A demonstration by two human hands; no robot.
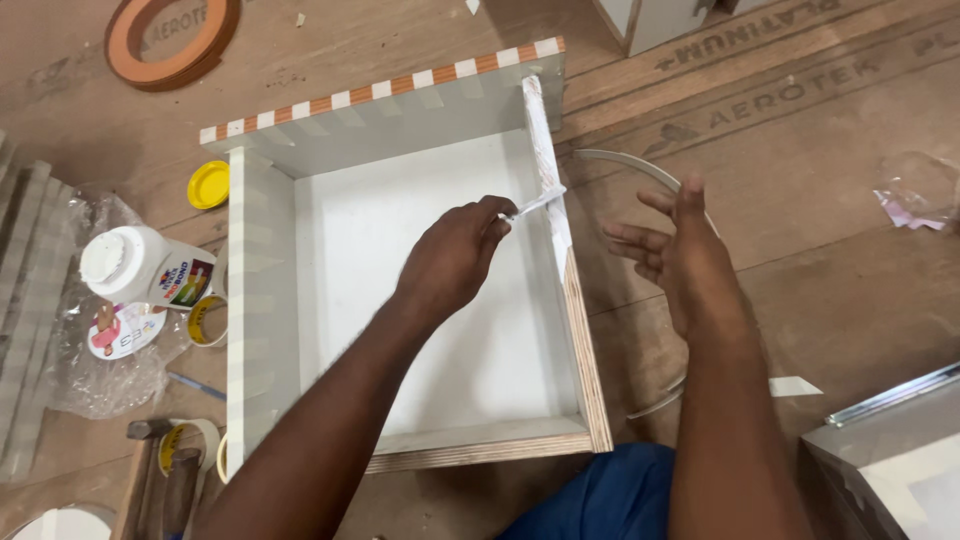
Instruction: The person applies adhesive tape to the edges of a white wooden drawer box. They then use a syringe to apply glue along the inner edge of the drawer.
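Spreading white glue, the left hand (450, 262) pinches a thin white spreader (533, 205) against the shallow plywood box's (585, 350) right edge; the right hand (680, 255) hovers open beside it.

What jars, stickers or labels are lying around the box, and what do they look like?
Glue jar: left of the box, white, lying tilted, colourful label.
Round lid: below the jar, white with a pink sticker.
Yellow cap: near the box's far left corner.
Tape roll: far left, orange ring.
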